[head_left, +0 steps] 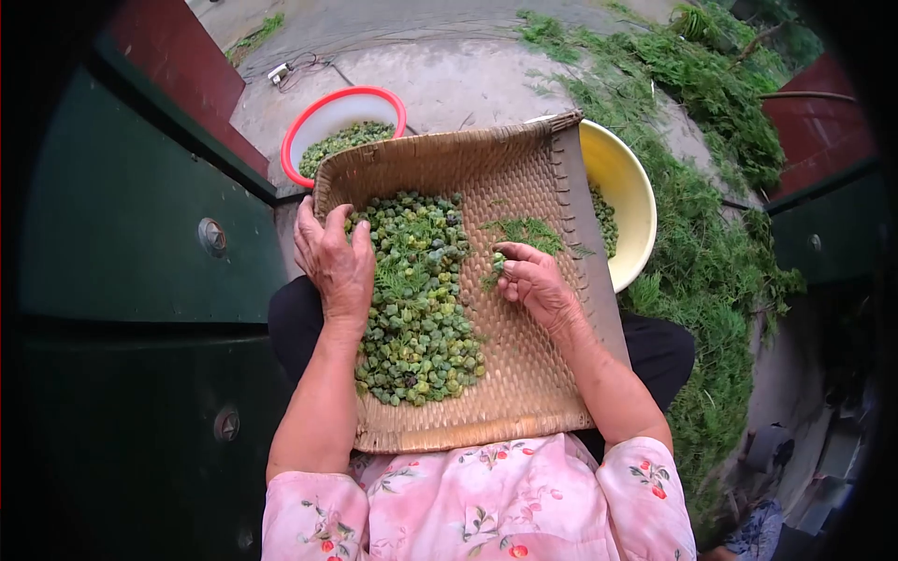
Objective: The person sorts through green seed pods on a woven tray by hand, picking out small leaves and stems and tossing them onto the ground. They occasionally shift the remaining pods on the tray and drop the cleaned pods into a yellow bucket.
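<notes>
Past pink floral cloth shirt [486,505], see knobbly round green cones [416,365] heaped toward left edge of shallow tan woven basket [524,388]. Likely light, firm; pinch singly by sides. Note right hand [537,285] pinching small green piece [499,260]; left hand [337,266] loosely curled over heap, cannot tell if holding any.

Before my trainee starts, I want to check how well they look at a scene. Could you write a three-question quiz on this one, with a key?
1. Which colour rims the white basin?
a) blue
b) red
c) black

2. True or false: the right hand pinches a green piece between its fingers.

3. Which hand is nearer the main green pile on the woven tray?

Key: 1. b, red. 2. True. 3. The left hand, at the pile's far left edge.
</notes>
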A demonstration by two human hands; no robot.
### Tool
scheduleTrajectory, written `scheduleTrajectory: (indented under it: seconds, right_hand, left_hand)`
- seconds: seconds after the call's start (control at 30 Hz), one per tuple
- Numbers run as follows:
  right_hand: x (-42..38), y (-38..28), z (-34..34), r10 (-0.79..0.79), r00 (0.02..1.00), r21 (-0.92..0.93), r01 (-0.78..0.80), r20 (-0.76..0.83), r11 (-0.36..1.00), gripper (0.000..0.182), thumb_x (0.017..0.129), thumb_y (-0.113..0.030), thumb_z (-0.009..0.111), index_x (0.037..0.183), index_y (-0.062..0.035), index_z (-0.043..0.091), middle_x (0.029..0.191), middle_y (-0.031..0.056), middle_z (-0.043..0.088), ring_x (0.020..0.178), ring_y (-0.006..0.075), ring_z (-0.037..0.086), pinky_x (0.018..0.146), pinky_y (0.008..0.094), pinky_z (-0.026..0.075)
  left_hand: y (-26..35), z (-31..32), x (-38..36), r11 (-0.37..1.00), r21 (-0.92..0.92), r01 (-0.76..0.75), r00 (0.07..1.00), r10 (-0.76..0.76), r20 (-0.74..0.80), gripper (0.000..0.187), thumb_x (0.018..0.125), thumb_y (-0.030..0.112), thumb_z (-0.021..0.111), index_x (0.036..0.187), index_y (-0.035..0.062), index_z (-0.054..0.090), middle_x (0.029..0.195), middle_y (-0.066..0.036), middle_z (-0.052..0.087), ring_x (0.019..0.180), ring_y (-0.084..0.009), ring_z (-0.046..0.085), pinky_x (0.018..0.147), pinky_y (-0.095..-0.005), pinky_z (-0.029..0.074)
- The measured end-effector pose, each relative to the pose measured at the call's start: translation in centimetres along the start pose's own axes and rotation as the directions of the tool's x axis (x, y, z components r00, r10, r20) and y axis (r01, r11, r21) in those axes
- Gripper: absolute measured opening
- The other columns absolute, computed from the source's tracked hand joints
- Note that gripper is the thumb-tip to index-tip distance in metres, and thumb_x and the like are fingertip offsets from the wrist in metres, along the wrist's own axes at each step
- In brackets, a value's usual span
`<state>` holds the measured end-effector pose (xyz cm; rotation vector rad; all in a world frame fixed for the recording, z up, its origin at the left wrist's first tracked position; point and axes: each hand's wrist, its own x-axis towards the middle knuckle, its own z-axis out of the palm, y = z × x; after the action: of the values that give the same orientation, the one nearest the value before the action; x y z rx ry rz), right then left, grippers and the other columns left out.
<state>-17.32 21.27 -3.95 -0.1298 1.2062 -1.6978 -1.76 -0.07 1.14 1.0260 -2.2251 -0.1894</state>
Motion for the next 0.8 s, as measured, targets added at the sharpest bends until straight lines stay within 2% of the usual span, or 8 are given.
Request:
scheduleTrajectory:
  seconds: [0.1,0.17,0.2,0.27,0.4,0.53,0.67,0.8]
  right_hand:
    - [0.3,0.3,-0.6,-0.020,0.995,0.204,0.000,0.094,0.979,0.039,0.085,-0.001,0.054,0.124,0.0024,0.049,0.097,0.0098,0.059,0.076,0.0173,0.062,0.056,0.0254,0.051]
    - [-0.1,-0.3,0.4,-0.038,0.992,0.264,0.005,0.121,0.964,0.041,0.085,0.000,0.053,0.126,0.0019,0.047,0.100,0.0109,0.059,0.079,0.0199,0.063,0.057,0.0266,0.052]
    - [-0.3,-0.6,0.8,-0.045,0.989,0.265,0.005,0.144,0.964,0.042,0.085,0.000,0.052,0.127,0.0018,0.046,0.102,0.0113,0.059,0.081,0.0207,0.064,0.058,0.0270,0.052]
    - [-0.7,-1.1,1.7,-0.055,0.980,0.263,0.003,0.192,0.965,0.043,0.085,0.001,0.051,0.128,0.0016,0.045,0.105,0.0122,0.059,0.083,0.0224,0.064,0.059,0.0277,0.053]
    - [-1.3,-1.0,3.1,-0.060,0.994,0.079,0.052,0.095,0.995,0.033,0.088,-0.001,0.052,0.122,0.0012,0.052,0.101,0.0071,0.061,0.078,0.0145,0.063,0.058,0.0237,0.051]
    - [-1.5,-0.5,3.7,-0.168,0.983,-0.220,0.181,0.079,0.959,0.030,0.089,-0.005,0.056,0.118,0.0005,0.056,0.097,0.0051,0.063,0.074,0.0074,0.060,0.058,0.0206,0.048]
    - [-2.1,-0.7,4.6,-0.325,0.936,-0.483,0.348,0.133,0.803,0.029,0.086,-0.003,0.057,0.115,0.0029,0.054,0.095,0.0053,0.063,0.079,0.0097,0.060,0.067,0.0255,0.052]
    - [-2.5,-1.1,5.0,-0.300,0.947,-0.494,0.318,0.118,0.809,0.028,0.085,-0.002,0.056,0.113,0.0037,0.054,0.094,0.0062,0.063,0.081,0.0112,0.061,0.071,0.0265,0.053]
  left_hand:
    - [2.4,-1.3,-0.2,0.959,0.040,-0.280,0.954,0.283,-0.096,0.029,0.075,0.004,0.067,0.104,0.0036,0.062,0.130,-0.017,0.048,0.120,-0.0335,0.047,0.096,-0.0412,0.042]
    - [2.9,0.3,-1.0,0.881,-0.363,-0.302,0.944,0.329,0.012,0.029,0.076,-0.001,0.065,0.105,0.0025,0.062,0.122,-0.016,0.054,0.108,-0.0287,0.056,0.088,-0.0358,0.047]
    - [3.1,0.9,-1.4,0.791,-0.546,-0.276,0.929,0.366,0.060,0.029,0.076,-0.003,0.064,0.105,0.0020,0.062,0.118,-0.015,0.056,0.102,-0.0263,0.060,0.084,-0.0331,0.049]
    - [4.4,0.8,-2.0,0.654,-0.740,0.159,0.876,0.251,0.411,0.025,0.082,-0.002,0.063,0.108,-0.0022,0.061,0.116,-0.013,0.058,0.088,-0.0150,0.063,0.074,-0.0261,0.051]
    - [4.7,1.1,-2.2,0.445,-0.697,0.563,0.714,0.163,0.681,0.021,0.089,0.008,0.060,0.108,-0.0018,0.062,0.100,-0.006,0.063,0.080,-0.0102,0.062,0.067,-0.0233,0.051]
    - [4.7,1.4,-2.7,0.564,-0.658,0.498,0.682,0.214,0.699,0.022,0.090,0.013,0.062,0.105,-0.0021,0.063,0.091,-0.004,0.065,0.076,-0.0097,0.061,0.067,-0.0237,0.051]
    - [5.1,1.4,-3.2,0.648,-0.630,0.428,0.669,0.242,0.703,0.021,0.085,0.015,0.067,0.097,-0.0016,0.065,0.081,-0.004,0.066,0.073,-0.0104,0.062,0.065,-0.0262,0.051]
    - [5.2,0.9,-3.1,0.612,-0.617,0.495,0.612,0.259,0.747,0.019,0.086,0.016,0.067,0.095,0.0001,0.066,0.076,-0.002,0.064,0.064,-0.0080,0.058,0.060,-0.0235,0.049]
